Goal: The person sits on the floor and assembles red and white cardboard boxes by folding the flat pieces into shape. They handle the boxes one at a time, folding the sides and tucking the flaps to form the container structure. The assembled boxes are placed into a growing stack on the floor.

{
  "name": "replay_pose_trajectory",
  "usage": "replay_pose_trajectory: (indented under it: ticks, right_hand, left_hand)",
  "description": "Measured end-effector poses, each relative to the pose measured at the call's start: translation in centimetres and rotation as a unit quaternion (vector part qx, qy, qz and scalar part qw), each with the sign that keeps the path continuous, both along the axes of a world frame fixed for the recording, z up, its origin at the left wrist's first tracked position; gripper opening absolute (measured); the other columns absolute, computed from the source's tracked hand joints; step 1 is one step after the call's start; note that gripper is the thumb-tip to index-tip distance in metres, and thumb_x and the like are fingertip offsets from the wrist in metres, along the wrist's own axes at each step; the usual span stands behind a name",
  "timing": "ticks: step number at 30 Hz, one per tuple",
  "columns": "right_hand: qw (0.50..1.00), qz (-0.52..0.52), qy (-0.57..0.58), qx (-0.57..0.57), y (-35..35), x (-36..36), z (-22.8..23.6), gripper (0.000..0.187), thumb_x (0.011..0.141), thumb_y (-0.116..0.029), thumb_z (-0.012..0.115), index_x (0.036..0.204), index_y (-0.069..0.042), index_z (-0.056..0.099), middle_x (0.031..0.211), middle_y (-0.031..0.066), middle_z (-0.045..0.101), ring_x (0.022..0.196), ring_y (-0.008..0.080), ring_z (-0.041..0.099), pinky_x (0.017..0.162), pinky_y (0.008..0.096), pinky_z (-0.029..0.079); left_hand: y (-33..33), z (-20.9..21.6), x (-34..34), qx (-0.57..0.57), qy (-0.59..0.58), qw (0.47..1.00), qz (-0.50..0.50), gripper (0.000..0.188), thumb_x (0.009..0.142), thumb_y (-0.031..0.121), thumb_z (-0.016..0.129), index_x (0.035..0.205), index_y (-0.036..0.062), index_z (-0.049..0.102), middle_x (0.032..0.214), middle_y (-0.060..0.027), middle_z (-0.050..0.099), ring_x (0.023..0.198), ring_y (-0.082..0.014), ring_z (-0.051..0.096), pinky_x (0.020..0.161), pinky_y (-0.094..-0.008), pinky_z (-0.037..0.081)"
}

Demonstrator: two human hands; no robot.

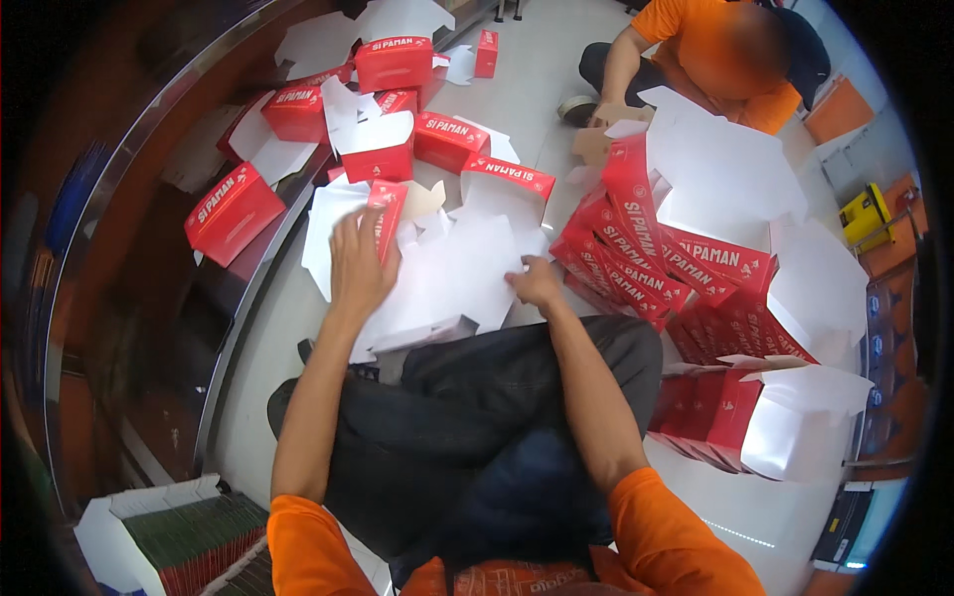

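In front of my folded legs lies a partly unfolded cardboard box point(447, 268), its plain white inside facing up and a red printed panel standing at its left. My left hand point(363, 260) is at that red panel, fingers pointing away from me and thumb on the panel's right. At the white sheet's right edge is my right hand point(538, 284), its thumb and forefinger drawn close together on the cardboard. Just beyond stands another red box point(507, 179) with a white inside. The fingertips' undersides are hidden.
Formed red boxes point(396, 65) lie scattered at the far left, one red box point(235, 214) on a shelf ledge. Nested open boxes point(636, 238) pile up at right, more boxes point(715, 407) nearer. A co-worker in orange point(696, 50) sits at far right. Flat cardboard stack point(194, 531), lower left.
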State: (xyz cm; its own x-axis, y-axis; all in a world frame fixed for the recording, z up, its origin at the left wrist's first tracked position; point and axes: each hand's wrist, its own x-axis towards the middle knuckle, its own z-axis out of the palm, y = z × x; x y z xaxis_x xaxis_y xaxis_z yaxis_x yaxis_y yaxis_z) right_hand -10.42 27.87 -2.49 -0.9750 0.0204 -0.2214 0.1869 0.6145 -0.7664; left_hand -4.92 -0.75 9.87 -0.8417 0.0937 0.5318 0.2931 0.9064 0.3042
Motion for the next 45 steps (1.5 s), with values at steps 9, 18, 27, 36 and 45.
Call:
replay_pose_trajectory:
  ticks: [9, 18, 27, 36, 45]
  right_hand:
    - [0.938, -0.023, 0.003, -0.345, -0.9, 0.5, 9.3, 0.033, 0.088, -0.011, 0.064, 0.114, 0.009, 0.058, 0.072, 0.0044, 0.06, 0.05, 0.0086, 0.049, 0.044, 0.0224, 0.038]
    - [0.853, -0.067, -0.028, -0.517, -2.4, 2.6, 8.8, 0.063, 0.095, -0.053, 0.045, 0.133, -0.003, 0.041, 0.108, 0.0097, 0.056, 0.092, 0.0205, 0.055, 0.076, 0.0374, 0.046]
    - [0.907, -0.033, -0.149, -0.392, -9.2, 12.6, 6.9, 0.074, 0.088, -0.032, 0.066, 0.144, -0.014, 0.02, 0.124, 0.0097, 0.049, 0.111, 0.0256, 0.052, 0.091, 0.0512, 0.047]
    - [0.87, -0.016, -0.051, -0.49, -8.9, 7.8, 3.1, 0.079, 0.09, -0.009, 0.056, 0.151, -0.013, 0.007, 0.121, 0.0129, 0.052, 0.102, 0.0246, 0.059, 0.082, 0.0449, 0.053]
    - [0.981, -0.104, 0.072, -0.149, -9.1, 8.5, 0.3, 0.054, 0.081, -0.009, 0.054, 0.131, 0.007, 0.042, 0.114, 0.0255, 0.059, 0.102, 0.0332, 0.061, 0.087, 0.0381, 0.05]
  left_hand:
    - [-0.8, -2.6, 6.0, 0.2, -0.306, 0.921, -0.136, 0.023, 0.086, 0.014, 0.063, 0.106, 0.0041, 0.069, 0.097, -0.0196, 0.068, 0.092, -0.0317, 0.065, 0.082, -0.0369, 0.048]
    - [-1.9, -4.6, 4.7, 0.219, -0.323, 0.92, -0.046, 0.028, 0.08, 0.008, 0.067, 0.108, 0.0031, 0.068, 0.099, -0.0197, 0.068, 0.092, -0.0315, 0.066, 0.08, -0.0358, 0.049]
    - [-0.8, -5.5, 1.7, 0.331, -0.272, 0.897, -0.111, 0.025, 0.086, 0.011, 0.06, 0.108, 0.0008, 0.068, 0.1, -0.0172, 0.07, 0.092, -0.0204, 0.067, 0.084, -0.0341, 0.051]
    - [3.0, -2.9, 3.3, 0.368, -0.294, 0.859, -0.198, 0.032, 0.086, 0.004, 0.054, 0.118, -0.0037, 0.058, 0.097, -0.0191, 0.069, 0.092, -0.0249, 0.067, 0.082, -0.0355, 0.052]
    - [1.4, -4.0, 4.3, 0.282, -0.208, 0.926, -0.138, 0.017, 0.084, 0.005, 0.059, 0.095, -0.0056, 0.065, 0.077, -0.0148, 0.067, 0.07, -0.0175, 0.063, 0.066, -0.0331, 0.049]
